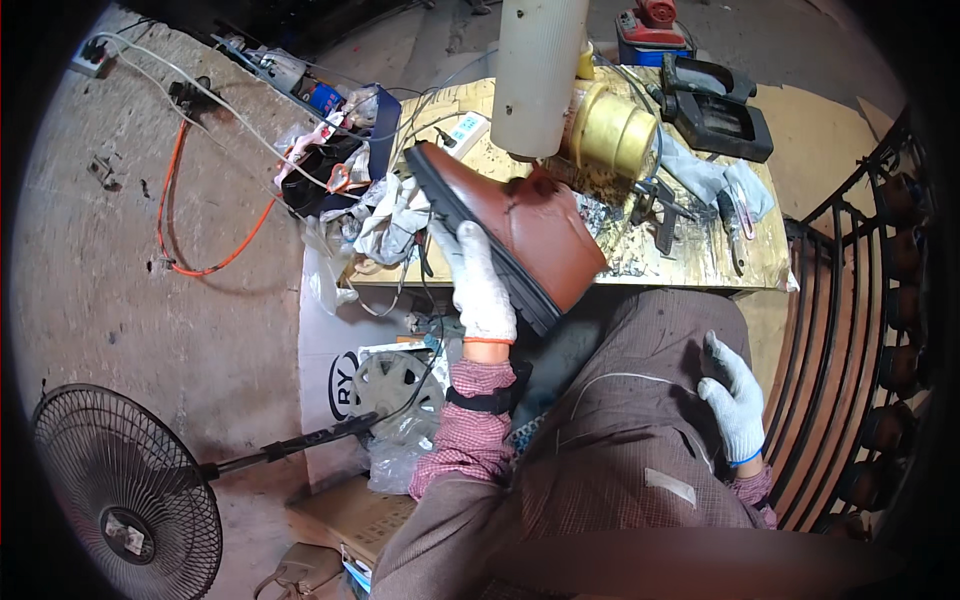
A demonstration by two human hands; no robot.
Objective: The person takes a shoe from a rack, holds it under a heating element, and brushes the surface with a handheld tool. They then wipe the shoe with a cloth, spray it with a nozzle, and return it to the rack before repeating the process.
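A brown leather ankle boot (540,225) with a thick dark sole hangs tilted over the near edge of the worktable. My left hand (480,285), in a white knit glove, is closed on it along the sole side; the fingertips are partly hidden. My right hand (735,400), gloved too, is by my right thigh with thumb and fingers apart and nothing in it. Just beyond the boot are a pale upright tube (540,80) and a yellow ribbed cylinder (612,130).
The yellow worktable (730,265) bears a dark hand tool (662,215), a grey glove (693,170) and black trays (715,110). Crumpled white cloth (393,215) lies at its left. A black fan (130,495) stands lower left. At right is a metal rack (845,260) with boots.
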